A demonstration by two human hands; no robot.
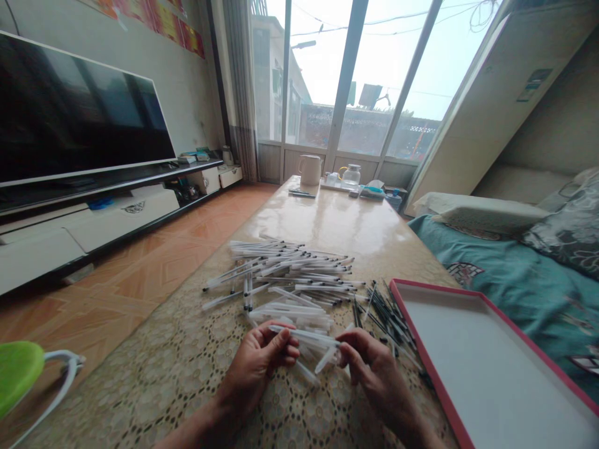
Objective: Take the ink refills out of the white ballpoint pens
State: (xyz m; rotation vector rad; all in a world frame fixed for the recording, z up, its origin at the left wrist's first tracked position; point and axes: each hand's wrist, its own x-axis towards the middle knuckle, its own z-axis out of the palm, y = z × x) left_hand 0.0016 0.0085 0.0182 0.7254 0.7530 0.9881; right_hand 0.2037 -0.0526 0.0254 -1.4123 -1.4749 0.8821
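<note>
Dozens of slim, clear plastic pen barrels lie in a loose heap on the lace-patterned table cover, with a smaller fan of thin dark refills beside a flat, red-rimmed white tray. Just in front of the heap, the left hand pinches one end of a single barrel, while the right hand curls its fingers around the other end. With nearly every piece lying loose, the work looks barely begun.
</note>
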